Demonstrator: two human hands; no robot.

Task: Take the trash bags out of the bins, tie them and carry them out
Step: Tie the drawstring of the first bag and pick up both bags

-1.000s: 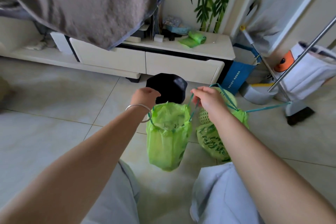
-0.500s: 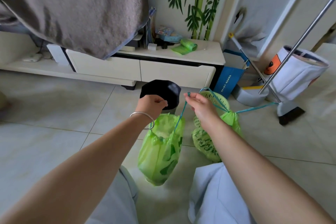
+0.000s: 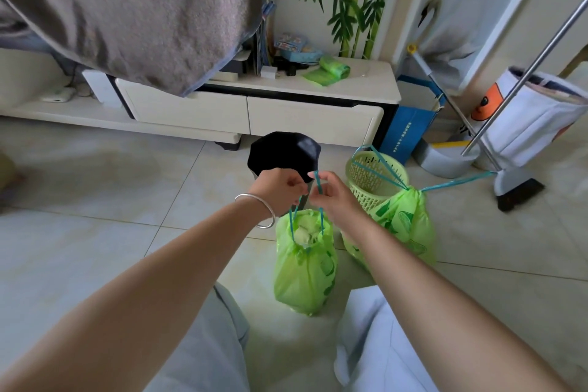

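A green trash bag (image 3: 304, 267) stands on the floor between my knees, its mouth half gathered and white rubbish showing inside. My left hand (image 3: 280, 189) and my right hand (image 3: 334, 192) are close together just above it, each pinching the bag's blue drawstring (image 3: 316, 181). A second green trash bag (image 3: 404, 226) sits to the right with its mouth drawn shut and its blue strings trailing. Behind it is a green basket bin (image 3: 375, 175). A black-lined bin (image 3: 283, 151) is partly hidden behind my hands.
A low white TV cabinet (image 3: 254, 105) with a roll of green bags (image 3: 331, 70) runs along the wall. A grey cloth (image 3: 127, 9) hangs at upper left. At right stand a broom (image 3: 518, 191), a dustpan (image 3: 445, 159), a blue paper bag (image 3: 407, 127) and a white fabric bag (image 3: 534, 118).
My hands have come together above the near bag, pulling the drawstring up, so its mouth has narrowed. The bag has settled lower, onto the floor.
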